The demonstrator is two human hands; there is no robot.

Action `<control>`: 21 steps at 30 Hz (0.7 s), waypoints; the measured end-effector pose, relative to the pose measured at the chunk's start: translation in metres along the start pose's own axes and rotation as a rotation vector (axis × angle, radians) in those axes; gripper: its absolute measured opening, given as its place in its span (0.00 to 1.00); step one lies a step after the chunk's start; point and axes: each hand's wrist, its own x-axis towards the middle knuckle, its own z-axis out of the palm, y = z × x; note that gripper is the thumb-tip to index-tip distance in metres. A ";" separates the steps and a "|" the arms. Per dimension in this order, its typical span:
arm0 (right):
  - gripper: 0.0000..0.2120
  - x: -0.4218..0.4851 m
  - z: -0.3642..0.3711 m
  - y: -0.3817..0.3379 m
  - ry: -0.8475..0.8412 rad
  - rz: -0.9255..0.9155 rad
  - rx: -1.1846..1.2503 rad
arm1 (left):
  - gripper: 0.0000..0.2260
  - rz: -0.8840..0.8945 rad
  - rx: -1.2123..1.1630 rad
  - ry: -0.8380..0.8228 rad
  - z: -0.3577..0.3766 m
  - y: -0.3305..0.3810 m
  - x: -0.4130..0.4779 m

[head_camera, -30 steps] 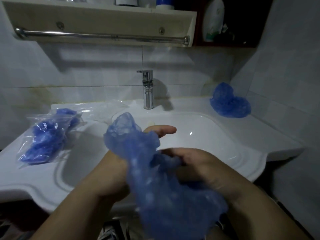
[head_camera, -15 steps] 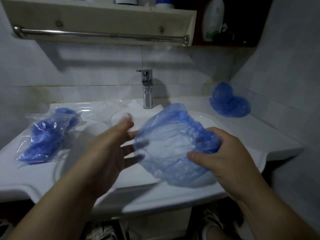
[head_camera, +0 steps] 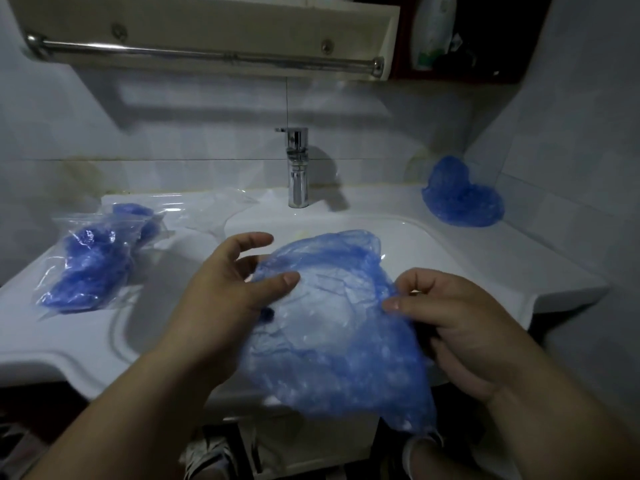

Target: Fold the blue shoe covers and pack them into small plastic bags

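Both forearms come in from the bottom, hands raised over the front edge of the white ceramic sink (head_camera: 86,344). The left hand (head_camera: 228,299) has its thumb laid flat on top of the thin, see-through blue plastic shoe cover (head_camera: 332,323), with the fingers spread loosely behind its left edge, so it's pinching it there. The right hand (head_camera: 460,327) has curled fingers and nips the right edge between thumb and forefinger.

The cover is stretched between them, crinkly and filmy. Its long axis runs far to near, with the near end sagging down past the front edge toward the right.

On the sink's left side lie clear plastic bags stuffed with blue covers (head_camera: 93,268), and behind them there's an empty clear bag (head_camera: 214,209) at the back edge. A shiny chrome tap (head_camera: 298,168) stands mid-back. In the back right corner is a loose heap of blue shoe covers (head_camera: 462,199). Above it all runs a metal towel rail (head_camera: 207,55).
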 end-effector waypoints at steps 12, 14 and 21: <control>0.07 -0.011 -0.015 0.011 -0.028 0.031 -0.075 | 0.23 0.846 1.007 -0.459 -0.011 -0.019 -0.038; 0.05 -0.014 -0.015 0.011 -0.026 -0.032 -0.288 | 0.19 0.885 1.005 -0.467 -0.011 -0.027 -0.035; 0.24 -0.029 -0.037 0.006 -0.180 -0.550 -0.906 | 0.16 0.850 1.076 -0.544 -0.009 -0.026 -0.039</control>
